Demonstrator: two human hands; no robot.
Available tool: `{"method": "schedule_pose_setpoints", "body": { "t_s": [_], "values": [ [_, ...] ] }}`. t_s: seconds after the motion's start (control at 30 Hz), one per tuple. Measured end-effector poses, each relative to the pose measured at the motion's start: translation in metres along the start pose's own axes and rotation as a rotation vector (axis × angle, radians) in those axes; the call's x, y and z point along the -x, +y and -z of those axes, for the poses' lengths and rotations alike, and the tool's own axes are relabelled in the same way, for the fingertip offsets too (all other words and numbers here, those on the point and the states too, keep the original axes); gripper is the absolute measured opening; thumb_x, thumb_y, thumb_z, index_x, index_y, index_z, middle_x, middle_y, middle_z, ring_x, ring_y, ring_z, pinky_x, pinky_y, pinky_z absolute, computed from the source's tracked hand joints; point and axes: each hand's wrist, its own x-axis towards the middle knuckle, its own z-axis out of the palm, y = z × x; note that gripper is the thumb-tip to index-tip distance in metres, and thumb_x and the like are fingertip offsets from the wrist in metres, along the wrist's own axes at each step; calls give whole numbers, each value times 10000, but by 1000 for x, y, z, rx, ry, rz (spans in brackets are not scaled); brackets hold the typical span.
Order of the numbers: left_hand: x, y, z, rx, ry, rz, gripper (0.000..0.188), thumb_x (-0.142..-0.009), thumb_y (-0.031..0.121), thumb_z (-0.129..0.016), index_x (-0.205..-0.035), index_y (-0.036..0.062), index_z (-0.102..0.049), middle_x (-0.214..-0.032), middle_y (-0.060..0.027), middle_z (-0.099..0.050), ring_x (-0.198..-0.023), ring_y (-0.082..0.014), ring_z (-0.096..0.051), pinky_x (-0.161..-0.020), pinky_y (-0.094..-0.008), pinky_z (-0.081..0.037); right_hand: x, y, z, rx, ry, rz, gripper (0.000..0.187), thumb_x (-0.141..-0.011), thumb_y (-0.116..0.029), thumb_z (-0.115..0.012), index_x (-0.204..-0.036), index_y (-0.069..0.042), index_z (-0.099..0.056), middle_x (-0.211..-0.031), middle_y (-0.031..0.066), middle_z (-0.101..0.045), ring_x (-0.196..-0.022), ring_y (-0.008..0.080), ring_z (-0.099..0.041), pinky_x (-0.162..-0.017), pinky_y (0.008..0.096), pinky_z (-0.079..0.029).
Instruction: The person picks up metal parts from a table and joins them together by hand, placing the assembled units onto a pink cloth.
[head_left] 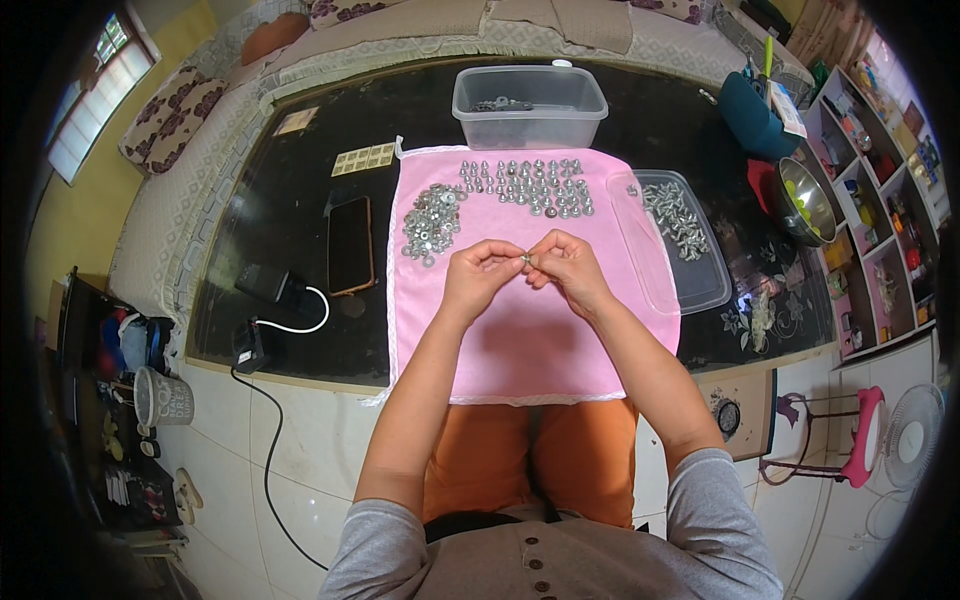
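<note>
My left hand [482, 272] and my right hand [563, 270] meet over the middle of a pink cloth [520, 370]. Between their pinched fingertips is a small metal fastener [526, 257], mostly covered, so its exact shape is hard to make out. Left of the hands lies a loose pile of metal washers and nuts [432, 222]. Beyond them, several rows of small metal fasteners [540, 188] stand upright on the cloth. To the right, a clear plastic lid [712, 290] holds a heap of silver screws [678, 222].
A clear plastic tub [530, 128] with dark items stands behind the cloth on the black table [300, 190]. A phone [350, 245] and a black charger with white cable [285, 290] lie left. A metal bowl [805, 200] and a teal holder [752, 115] stand at the right.
</note>
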Motion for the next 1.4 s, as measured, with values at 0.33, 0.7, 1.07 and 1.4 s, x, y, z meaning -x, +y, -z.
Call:
{"method": "schedule_pose_setpoints", "body": {
  "t_s": [0.33, 0.7, 1.07, 1.4],
  "values": [
    [-1, 0, -3, -27, -13, -104, 138, -737, -40, -572, -873, -32, -555, -831, -74, -567, -761, -122, -556, -672, -209, -475, -1, 0, 1, 6, 5, -5, 41, -747, -11, -536, -740, 1, -498, -674, 106, -571, -551, 129, -549, -495, 218, -452],
    [-1, -3, -3, -74, -37, -227, 162, -767, 19, -562, -917, -40, -550, -789, -90, -585, -713, -120, -577, -657, -214, -476, -1, 1, 1, 11, 3, -3, 38, -753, -13, -532, -754, 1, -496, -676, 105, -571, -552, 127, -551, -497, 218, -454],
    [-1, 0, -2, -41, 57, -24, 134, -766, 5, -567, -887, -51, -556, -802, -95, -592, -709, -120, -570, -658, -208, -479, -1, 1, 0, -20, -9, 1, 94, -751, -36, -576, -809, 1, -513, -725, 96, -582, -605, 124, -568, -539, 210, -471],
    [-1, 0, -2, -27, 90, -30, 131, -758, -3, -572, -882, -45, -563, -797, -90, -591, -696, -117, -565, -650, -211, -483, -1, 1, 0, 8, 5, -8, 96, -748, -29, -578, -814, 13, -523, -727, 96, -584, -608, 123, -568, -547, 211, -473]
  ]
}}
